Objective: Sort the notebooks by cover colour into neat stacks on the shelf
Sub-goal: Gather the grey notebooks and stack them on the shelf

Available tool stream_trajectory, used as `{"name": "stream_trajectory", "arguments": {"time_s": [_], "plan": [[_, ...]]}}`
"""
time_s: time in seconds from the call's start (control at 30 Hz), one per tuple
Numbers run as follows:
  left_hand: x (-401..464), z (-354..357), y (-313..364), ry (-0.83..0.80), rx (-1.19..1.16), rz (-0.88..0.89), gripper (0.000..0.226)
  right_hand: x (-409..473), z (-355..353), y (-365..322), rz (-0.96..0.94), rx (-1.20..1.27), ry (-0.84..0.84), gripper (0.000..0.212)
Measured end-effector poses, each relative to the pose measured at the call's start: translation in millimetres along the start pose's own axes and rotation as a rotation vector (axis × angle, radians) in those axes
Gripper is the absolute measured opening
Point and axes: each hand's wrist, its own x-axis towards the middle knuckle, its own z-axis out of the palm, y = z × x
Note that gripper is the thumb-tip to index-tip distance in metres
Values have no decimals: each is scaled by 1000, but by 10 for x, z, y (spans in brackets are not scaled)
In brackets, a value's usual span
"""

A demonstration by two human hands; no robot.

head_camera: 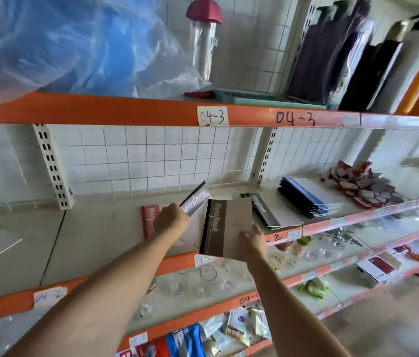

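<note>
Brown notebook (226,226) held over the front lip of the middle shelf (95,243), tilted, near edge jutting past the orange rail; right hand (253,244) under its near right corner, thumb on the cover, fingers hidden beneath. Grey notebook (195,202) just to the left and farther back, lifted at a steep angle, pinched at its lower end by the left hand (173,219), fingers curled round it. Red notebook (149,220) lying flat on the shelf, partly hidden behind the left hand. Black notebook (263,211) to the right of the brown one, lying flat, with a dark blue stack (306,199) farther right again. Sorting judged to be midway: two covers in the air, no pile for brown or grey plainly seen yet. Likely trouble from here: brown notebook slipping off forward, held only at one corner and already beyond the edge; grey one fanning open or dropping, gripped by so little; either landing on the wrong colour and spoiling a stack, with both hands busy and none free to square the piles. Beyond the notebooks, red-and-white packets (357,185) heaped at the far right of the same shelf. Above, an orange rail with a handwritten label (212,115) reading 04-3, a clear bottle with a pink cap (204,39), a blue plastic bag (74,39), dark rolls at the right. Below, glassware and small packaged goods on lower shelves. White tiled wall behind.
</note>
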Motion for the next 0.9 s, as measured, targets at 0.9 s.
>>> {"name": "stream_trajectory", "arguments": {"time_s": [0.9], "plan": [[757, 1088, 1768, -2, -3, -195, 28, 2000, -1025, 69, -67, -190, -117, 32]]}}
